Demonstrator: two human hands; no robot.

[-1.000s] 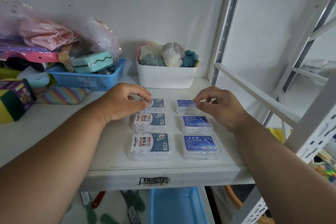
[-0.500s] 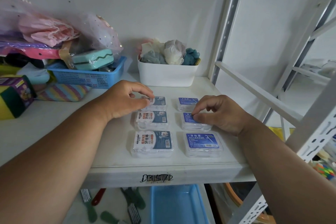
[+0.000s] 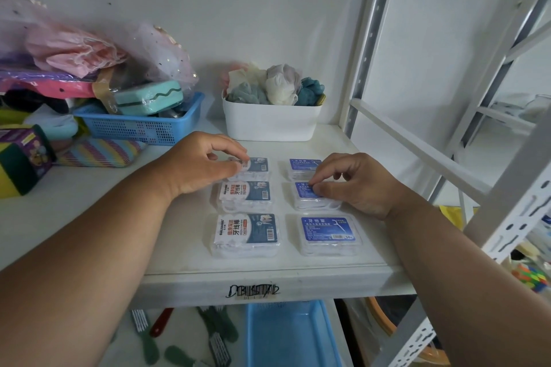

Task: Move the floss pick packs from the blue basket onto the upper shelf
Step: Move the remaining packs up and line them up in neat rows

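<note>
Several clear floss pick packs lie in two columns on the white upper shelf (image 3: 268, 277). The left column has white-and-blue labels, the right column blue labels. My left hand (image 3: 202, 164) pinches the left edge of the back-left pack (image 3: 256, 165). My right hand (image 3: 354, 185) rests on the shelf with thumb and forefinger closed on the middle-right pack (image 3: 304, 195). The front-left pack (image 3: 247, 232), front-right pack (image 3: 328, 232), middle-left pack (image 3: 247, 194) and back-right pack (image 3: 301, 167) lie untouched. Below the shelf edge sits the blue basket (image 3: 292, 334); no pack shows in its visible part.
A white tub of cloths (image 3: 271, 119) stands behind the packs. Another blue basket (image 3: 140, 125) piled with bags and a striped pouch (image 3: 98, 152) fill the left. A shelf post (image 3: 366, 53) and a diagonal brace (image 3: 417, 146) bound the right. Brushes (image 3: 214, 334) lie below.
My right hand came back from the back-right pack to the middle-right pack and settled on it. My left hand stayed at the back-left pack.
</note>
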